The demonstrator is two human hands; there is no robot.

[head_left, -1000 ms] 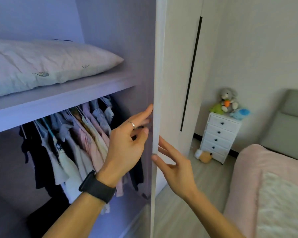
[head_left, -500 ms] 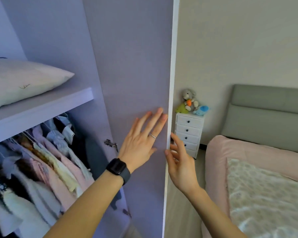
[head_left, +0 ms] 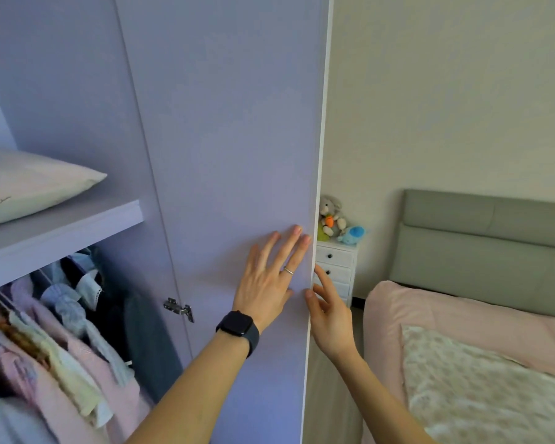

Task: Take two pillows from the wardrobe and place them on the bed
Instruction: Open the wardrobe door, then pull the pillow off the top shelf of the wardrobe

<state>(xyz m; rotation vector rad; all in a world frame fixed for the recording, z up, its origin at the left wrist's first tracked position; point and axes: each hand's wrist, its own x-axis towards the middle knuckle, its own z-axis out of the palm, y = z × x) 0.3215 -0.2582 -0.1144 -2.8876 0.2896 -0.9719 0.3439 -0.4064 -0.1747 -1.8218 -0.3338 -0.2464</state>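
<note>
Since 1.0 s ago: the wardrobe door (head_left: 231,155) has swung from edge-on to wide open, so its inner face fills mid-frame. The left hand (head_left: 266,283) has gone from curled at the door's edge to flat on that face. The pillow (head_left: 29,187) now sits further left in view.

Wardrobe (head_left: 61,91): open, lilac interior, one shelf (head_left: 61,232) above a row of hanging clothes (head_left: 61,347).

Bed (head_left: 430,315): right of the door, with a pink cover, a grey padded headboard (head_left: 487,245) and a patterned quilt (head_left: 478,395) on top. Pale walls.

Pillow: one in view, lying flat on the wardrobe shelf. Long axis runs left-right along the shelf and one corner points right, toward the door. Its left part is cut by the frame edge.

Drawer chest (head_left: 335,267): one, white, between the door edge and the headboard, partly hidden. Plush toys (head_left: 329,209) on it: three (grey, green, blue).

Hands: two. The left lies with its palm against the door near its free edge, fingers straight and spread, gripping nothing. The right hand (head_left: 329,312) is at the free edge with loosely extended fingers, its thumb tip touching the edge, holding nothing.

Small items: one dark watch (head_left: 237,326) on the left wrist, one metal hinge (head_left: 178,309), one ring (head_left: 288,270) on a left finger.
</note>
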